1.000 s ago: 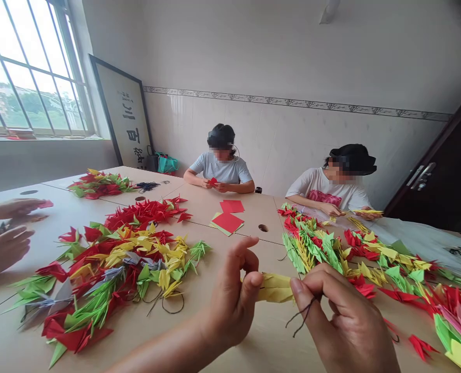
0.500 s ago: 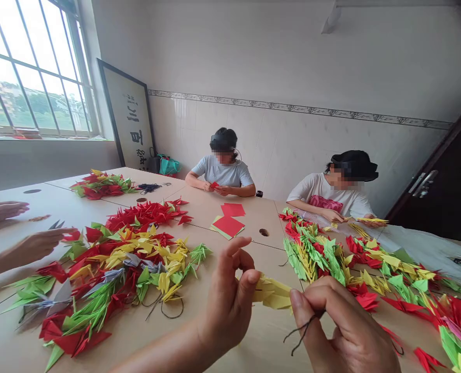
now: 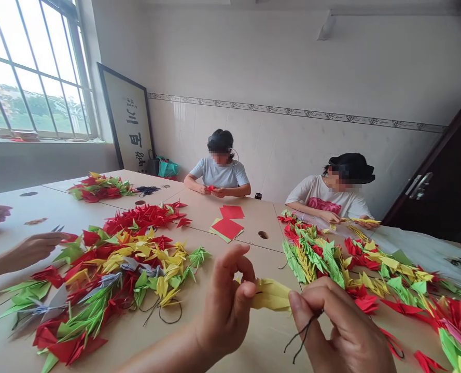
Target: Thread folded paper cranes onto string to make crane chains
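Note:
Between my hands is a yellow folded-paper crane (image 3: 273,296), its shape partly covered by my fingers. My left hand (image 3: 229,303) pinches its left end between thumb and curled fingers. At the other end, my right hand (image 3: 341,324) is closed with thumb and forefinger together, touching the paper and gripping a dark string (image 3: 303,331). Two loose ends of this string hang below my right thumb. Whether the string runs through the paper is hidden.
Folded-paper strings in red, green and yellow lie in a heap (image 3: 125,264) at left and in rows (image 3: 323,254) at right. Red paper squares (image 3: 227,228) rest mid-table (image 3: 199,243). Two people (image 3: 220,171) sit opposite; another person's hands (image 3: 36,248) reach in from the left.
The yellow crane has turned slightly, showing a broader face, while both my hands keep their hold. Another person's hand at far left has drawn back toward the edge. The view has shifted a little.

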Tool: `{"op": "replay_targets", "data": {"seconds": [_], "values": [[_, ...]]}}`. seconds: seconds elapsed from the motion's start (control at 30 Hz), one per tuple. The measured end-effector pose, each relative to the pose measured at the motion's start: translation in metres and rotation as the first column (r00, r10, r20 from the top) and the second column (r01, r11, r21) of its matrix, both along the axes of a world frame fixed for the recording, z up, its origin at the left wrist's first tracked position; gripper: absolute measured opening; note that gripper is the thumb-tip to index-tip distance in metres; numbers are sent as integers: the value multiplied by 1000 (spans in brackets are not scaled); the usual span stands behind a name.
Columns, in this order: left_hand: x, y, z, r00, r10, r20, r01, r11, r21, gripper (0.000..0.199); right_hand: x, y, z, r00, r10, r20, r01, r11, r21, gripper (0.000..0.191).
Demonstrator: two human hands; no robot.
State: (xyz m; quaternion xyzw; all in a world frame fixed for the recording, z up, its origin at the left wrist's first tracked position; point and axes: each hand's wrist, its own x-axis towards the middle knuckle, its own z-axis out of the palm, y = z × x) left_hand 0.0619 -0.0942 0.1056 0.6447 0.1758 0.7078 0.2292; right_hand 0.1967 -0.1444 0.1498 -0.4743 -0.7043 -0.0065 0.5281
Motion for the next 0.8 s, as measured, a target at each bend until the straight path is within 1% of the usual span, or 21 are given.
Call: {"op": "replay_targets", "data": {"seconds": [0.07, 0.1, 0.2, 0.27, 0.37, 0.43, 0.5, 0.57, 0.7, 0.77, 0.8], "values": [[1, 0, 0, 1000, -22, 4, 22, 1000, 18, 37, 5, 1, 2, 999, 33, 3, -33, 999, -37, 29], [1, -1, 1, 999, -39, 14, 39, 999, -1, 36, 7, 2, 3, 998, 59, 4, -59, 997, -53, 28], [3, -2, 5, 995, -91, 48, 96, 990, -103, 32, 10, 2, 5, 993, 115, -10, -116, 989, -94, 27], [5, -3, 8, 990, -122, 68, 133, 974, -185, 30, 10, 3, 5, 994, 102, -27, -104, 990, -100, 27], [7, -4, 15, 975, -184, 122, 214, 923, -319, 28, 11, 4, 5, 996, 89, -3, -89, 994, -67, 26], [8, -5, 19, 960, -227, 166, 276, 872, -404, 28, 11, 5, 6, 995, 92, 25, -91, 995, -35, 24], [10, -5, 22, 948, -244, 203, 314, 823, -473, 29, 12, 5, 7, 995, 92, 45, -91, 996, -11, 21], [11, -4, 23, 944, -244, 224, 326, 800, -503, 31, 10, 4, 8, 995, 79, 56, -80, 997, 5, 20], [10, -2, 24, 943, -217, 252, 320, 796, -513, 34, 5, 1, 9, 998, 41, 37, -43, 998, 41, 20], [9, -2, 25, 935, -218, 280, 343, 758, -555, 34, 5, 0, 8, 999, 41, 27, -42, 998, 53, 18], [9, -1, 25, 927, -230, 297, 367, 725, -583, 34, 5, 0, 8, 999, 45, 28, -47, 997, 57, 17]]}}
